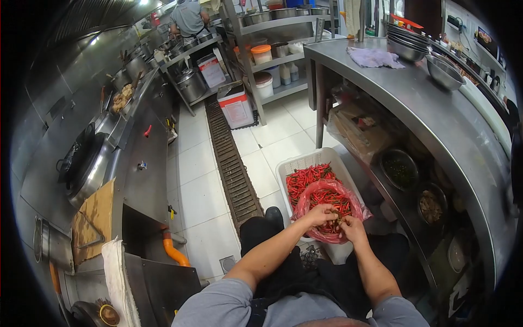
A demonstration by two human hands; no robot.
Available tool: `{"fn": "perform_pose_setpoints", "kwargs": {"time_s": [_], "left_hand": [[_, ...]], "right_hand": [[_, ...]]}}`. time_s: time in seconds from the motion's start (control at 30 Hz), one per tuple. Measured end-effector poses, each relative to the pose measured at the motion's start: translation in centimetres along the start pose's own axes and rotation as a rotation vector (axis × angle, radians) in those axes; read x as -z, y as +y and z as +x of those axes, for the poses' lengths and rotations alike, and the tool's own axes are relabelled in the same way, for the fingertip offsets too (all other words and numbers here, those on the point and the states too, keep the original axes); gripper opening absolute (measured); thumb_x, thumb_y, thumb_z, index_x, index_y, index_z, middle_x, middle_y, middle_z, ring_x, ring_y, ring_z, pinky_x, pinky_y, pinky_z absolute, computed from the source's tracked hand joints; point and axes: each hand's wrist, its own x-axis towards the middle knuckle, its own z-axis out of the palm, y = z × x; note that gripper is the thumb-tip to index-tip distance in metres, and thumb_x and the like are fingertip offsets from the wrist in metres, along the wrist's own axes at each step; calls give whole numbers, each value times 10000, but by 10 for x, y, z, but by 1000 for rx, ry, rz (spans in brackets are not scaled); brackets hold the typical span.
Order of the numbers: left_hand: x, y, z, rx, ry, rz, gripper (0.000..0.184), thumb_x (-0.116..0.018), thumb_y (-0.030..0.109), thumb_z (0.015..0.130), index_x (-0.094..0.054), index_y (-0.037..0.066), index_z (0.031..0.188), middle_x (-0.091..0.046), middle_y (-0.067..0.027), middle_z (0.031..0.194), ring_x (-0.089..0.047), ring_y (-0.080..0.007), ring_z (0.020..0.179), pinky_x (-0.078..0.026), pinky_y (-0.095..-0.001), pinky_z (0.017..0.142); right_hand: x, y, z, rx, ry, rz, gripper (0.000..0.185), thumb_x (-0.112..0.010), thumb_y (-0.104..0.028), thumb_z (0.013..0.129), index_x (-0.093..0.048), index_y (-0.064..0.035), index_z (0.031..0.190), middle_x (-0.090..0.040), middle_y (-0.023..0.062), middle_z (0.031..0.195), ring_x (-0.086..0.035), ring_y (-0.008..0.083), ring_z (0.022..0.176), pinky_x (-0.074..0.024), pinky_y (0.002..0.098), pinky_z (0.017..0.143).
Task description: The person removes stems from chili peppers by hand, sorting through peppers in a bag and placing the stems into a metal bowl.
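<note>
A white basket (282, 173) on the floor holds many red chili peppers (308, 182). A pink plastic bag (357, 210), open at the top and full of more red peppers, rests over the basket's near part. Above the bag's near side, my left hand (322, 215) has its fingers pinched together. Close beside it on the right, my right hand (352, 228) is closed too, its fingertips near the left ones. Something small and brownish shows between the two hands, too small to name.
A steel counter (403, 90) with a purple cloth (375, 57) and bowls (445, 72) curves along the right. Stoves (139, 144) line the left. A drain grate (231, 163) crosses the floor. Another person (189, 20) stands at the back near shelves (286, 23).
</note>
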Motion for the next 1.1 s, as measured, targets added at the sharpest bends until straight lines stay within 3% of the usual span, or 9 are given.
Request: {"fn": "perform_pose_setpoints", "kwargs": {"time_s": [0.2, 0.27, 0.33, 0.37, 0.6, 0.77, 0.87, 0.93, 1.1], "left_hand": [[6, 5, -1, -33, -41, -204, 182, -638, 156, 903, -622, 53, 1053, -647, -2, 856, -592, -75, 723, -427, -214, 568], [8, 5, 0, 33, -85, -483, 169, -635, 150, 908, -630, 60, 1051, -651, -6, 892, -594, -83, 751, -439, -223, 599], [11, 9, -1, 53, -95, -510, 164, -637, 155, 909, -634, 61, 1043, -650, -4, 890, -589, -85, 748, -439, -225, 605], [11, 11, -2, 73, -107, -535, 159, -639, 161, 909, -639, 62, 1035, -649, -1, 889, -584, -88, 744, -439, -228, 611], [12, 9, -8, 45, -286, -338, 149, -651, 178, 905, -654, 52, 985, -636, 5, 810, -540, -71, 624, -412, -202, 554], [2, 17, -14, 50, -265, -305, 152, -655, 183, 904, -648, 56, 988, -629, 13, 818, -519, -49, 619, -399, -186, 534], [1, 17, -7, -47, -145, -342, 164, -652, 181, 908, -635, 61, 1018, -631, 16, 831, -545, -49, 654, -419, -187, 547], [4, 14, -3, -115, -76, -320, 173, -650, 180, 910, -627, 64, 1035, -631, 19, 827, -564, -51, 674, -436, -189, 555], [1, 8, 0, -238, 1, -135, 186, -644, 158, 910, -630, 58, 1067, -651, 8, 868, -575, -58, 703, -446, -208, 577]], "right_hand": [[-2, -14, -1, 22, 114, 276, 137, -589, -71, 902, -650, 34, 966, -642, 78, 719, -572, 116, 482, -430, 255, 449], [-1, -28, -6, 38, 110, 173, 176, -605, -81, 886, -662, 34, 1007, -660, 109, 744, -619, 171, 551, -472, 302, 506], [-5, -44, -12, 487, 235, -229, 182, -621, -84, 859, -665, 35, 989, -670, 151, 783, -664, 254, 686, -502, 356, 602], [-4, -57, -18, 453, 189, -263, 179, -631, -87, 830, -672, 8, 976, -662, 176, 833, -659, 334, 821, -506, 398, 688], [6, -76, -38, 638, -44, -604, 195, -636, -32, 790, -668, -43, 982, -647, 170, 835, -641, 352, 788, -511, 414, 679], [11, -70, -37, 712, -70, -584, 190, -624, -23, 796, -656, -31, 983, -646, 172, 821, -644, 339, 750, -512, 407, 642], [10, -56, -29, 536, 54, -352, 123, -597, -55, 843, -658, -17, 942, -671, 135, 804, -660, 258, 663, -508, 346, 574], [8, -41, -19, 71, 57, -9, 130, -581, -80, 883, -664, 10, 927, -687, 109, 774, -627, 162, 544, -482, 287, 506], [4, -32, -5, -25, 43, 310, 126, -572, -101, 925, -624, 12, 909, -660, 69, 727, -597, 130, 499, -448, 236, 440]]}}
